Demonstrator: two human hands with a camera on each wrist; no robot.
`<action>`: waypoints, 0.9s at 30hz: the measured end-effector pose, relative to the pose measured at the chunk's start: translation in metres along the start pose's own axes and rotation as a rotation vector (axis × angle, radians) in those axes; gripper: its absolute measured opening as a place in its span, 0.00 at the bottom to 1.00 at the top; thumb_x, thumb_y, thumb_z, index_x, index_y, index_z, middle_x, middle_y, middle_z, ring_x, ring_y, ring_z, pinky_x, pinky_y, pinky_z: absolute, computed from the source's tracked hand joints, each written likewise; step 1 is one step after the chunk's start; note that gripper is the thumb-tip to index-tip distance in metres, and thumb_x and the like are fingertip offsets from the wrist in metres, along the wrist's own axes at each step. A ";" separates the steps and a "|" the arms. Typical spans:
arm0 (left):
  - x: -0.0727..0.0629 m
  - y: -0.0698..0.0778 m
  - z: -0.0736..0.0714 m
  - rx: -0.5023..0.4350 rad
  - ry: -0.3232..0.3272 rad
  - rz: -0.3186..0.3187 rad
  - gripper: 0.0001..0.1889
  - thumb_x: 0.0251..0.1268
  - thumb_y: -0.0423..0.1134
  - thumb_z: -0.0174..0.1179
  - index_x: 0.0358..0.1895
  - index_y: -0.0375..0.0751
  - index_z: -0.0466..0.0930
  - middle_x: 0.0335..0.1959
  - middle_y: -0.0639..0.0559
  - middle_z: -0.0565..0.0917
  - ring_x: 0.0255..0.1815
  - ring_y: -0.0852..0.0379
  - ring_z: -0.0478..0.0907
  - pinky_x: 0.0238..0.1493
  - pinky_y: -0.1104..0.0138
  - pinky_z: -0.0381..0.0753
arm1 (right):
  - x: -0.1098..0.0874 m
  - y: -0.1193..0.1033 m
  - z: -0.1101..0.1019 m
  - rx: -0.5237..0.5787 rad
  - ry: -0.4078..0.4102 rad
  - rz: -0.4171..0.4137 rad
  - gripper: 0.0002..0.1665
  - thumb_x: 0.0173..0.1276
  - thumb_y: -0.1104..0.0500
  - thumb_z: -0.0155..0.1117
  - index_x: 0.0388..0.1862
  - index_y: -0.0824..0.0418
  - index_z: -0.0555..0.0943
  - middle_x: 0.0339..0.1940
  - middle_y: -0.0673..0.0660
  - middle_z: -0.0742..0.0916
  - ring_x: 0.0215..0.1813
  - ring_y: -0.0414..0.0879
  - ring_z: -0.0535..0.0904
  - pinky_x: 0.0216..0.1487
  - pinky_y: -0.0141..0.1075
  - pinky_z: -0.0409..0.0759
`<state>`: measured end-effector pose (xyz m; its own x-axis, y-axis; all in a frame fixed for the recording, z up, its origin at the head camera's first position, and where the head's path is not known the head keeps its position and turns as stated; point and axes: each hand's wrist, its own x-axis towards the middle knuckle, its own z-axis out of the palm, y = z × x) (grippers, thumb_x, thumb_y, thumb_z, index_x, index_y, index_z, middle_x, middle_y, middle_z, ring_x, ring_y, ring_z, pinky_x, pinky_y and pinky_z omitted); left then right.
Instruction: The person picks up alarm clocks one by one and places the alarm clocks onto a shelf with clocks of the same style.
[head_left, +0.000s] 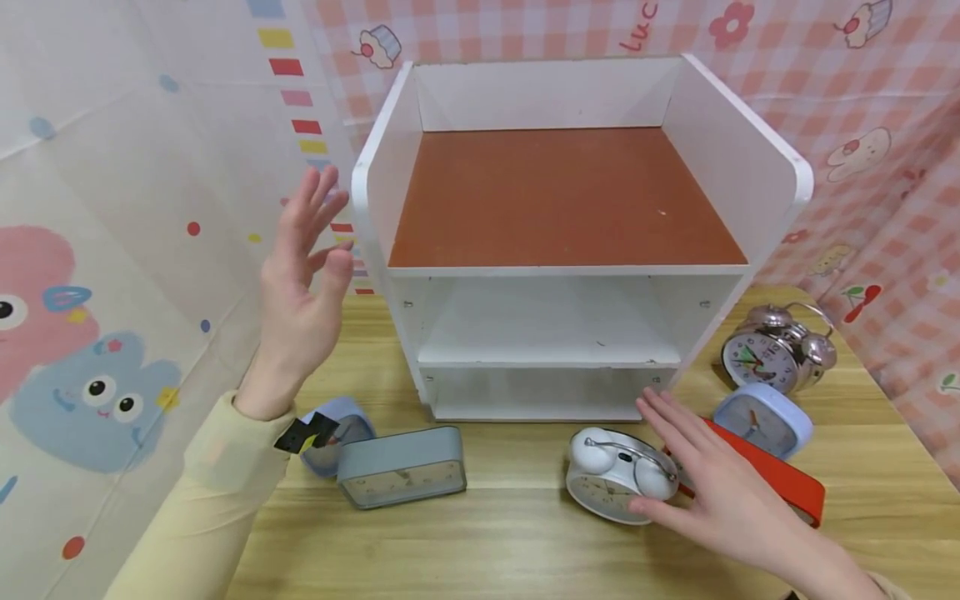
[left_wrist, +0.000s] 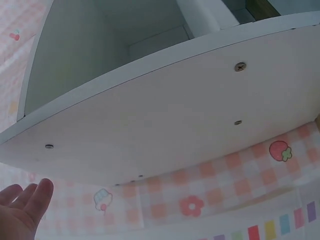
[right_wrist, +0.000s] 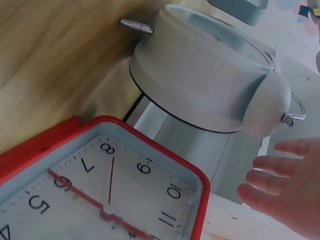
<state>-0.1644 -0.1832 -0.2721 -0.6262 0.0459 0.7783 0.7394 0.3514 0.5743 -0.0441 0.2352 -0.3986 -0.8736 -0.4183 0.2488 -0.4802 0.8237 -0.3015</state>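
Note:
My left hand (head_left: 300,292) is raised beside the left panel of a white shelf unit (head_left: 547,273), fingers apart and nothing between them. In the left wrist view its fingers (left_wrist: 37,200) show near the unit's outer side. My right hand (head_left: 720,483) reaches over the table with fingers extended, beside a white twin-bell alarm clock (head_left: 611,487). In the head view the thumb overlaps that clock's edge; in the right wrist view the fingers (right_wrist: 270,182) stand apart from its bell. A red rectangular clock (head_left: 780,475) lies partly hidden behind this hand.
A grey-blue rectangular clock (head_left: 401,468) and a light blue clock (head_left: 337,433) stand at left. At right are another pale blue clock (head_left: 761,421) and a silver twin-bell alarm clock (head_left: 776,350). The unit has a brown top board (head_left: 562,200) between raised sides, with shelves below.

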 end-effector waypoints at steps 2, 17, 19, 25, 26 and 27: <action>0.003 0.002 0.002 -0.004 0.013 0.008 0.46 0.74 0.68 0.55 0.81 0.37 0.61 0.80 0.50 0.73 0.77 0.50 0.76 0.57 0.78 0.84 | 0.000 -0.002 0.000 -0.004 -0.018 0.014 0.64 0.57 0.31 0.78 0.86 0.47 0.59 0.86 0.55 0.68 0.81 0.58 0.69 0.78 0.32 0.72; 0.030 0.015 -0.001 0.121 0.025 0.052 0.25 0.72 0.32 0.65 0.71 0.43 0.78 0.73 0.54 0.81 0.70 0.56 0.83 0.54 0.81 0.84 | 0.000 -0.008 0.002 0.060 -0.091 0.081 0.61 0.60 0.30 0.76 0.85 0.49 0.61 0.83 0.60 0.72 0.76 0.61 0.76 0.62 0.62 0.85; 0.033 0.014 -0.003 0.143 0.003 0.051 0.25 0.71 0.31 0.66 0.71 0.44 0.79 0.72 0.54 0.82 0.69 0.58 0.84 0.53 0.82 0.84 | 0.000 -0.009 0.003 0.065 -0.092 0.092 0.61 0.59 0.31 0.77 0.85 0.49 0.62 0.81 0.61 0.73 0.74 0.60 0.78 0.61 0.61 0.86; 0.038 0.011 -0.009 0.193 -0.074 0.086 0.25 0.71 0.30 0.66 0.70 0.39 0.78 0.73 0.46 0.81 0.67 0.66 0.83 0.51 0.83 0.83 | -0.001 -0.010 0.006 0.064 -0.102 0.139 0.60 0.59 0.30 0.77 0.85 0.47 0.62 0.76 0.61 0.79 0.62 0.52 0.85 0.51 0.52 0.90; 0.038 0.010 -0.010 0.195 -0.086 0.094 0.26 0.71 0.30 0.66 0.71 0.38 0.78 0.73 0.45 0.81 0.67 0.67 0.83 0.51 0.83 0.83 | -0.001 -0.010 0.007 0.062 -0.100 0.142 0.60 0.59 0.30 0.76 0.85 0.48 0.63 0.74 0.61 0.80 0.60 0.50 0.85 0.50 0.51 0.89; 0.038 0.010 -0.010 0.193 -0.095 0.099 0.26 0.70 0.29 0.66 0.71 0.38 0.78 0.73 0.45 0.81 0.67 0.67 0.83 0.51 0.83 0.83 | -0.001 -0.010 0.008 0.059 -0.096 0.144 0.60 0.59 0.30 0.77 0.84 0.48 0.63 0.73 0.60 0.82 0.57 0.48 0.85 0.49 0.50 0.89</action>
<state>-0.1787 -0.1878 -0.2339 -0.5804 0.1740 0.7955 0.7431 0.5126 0.4301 -0.0388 0.2244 -0.4029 -0.9358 -0.3345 0.1109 -0.3509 0.8551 -0.3816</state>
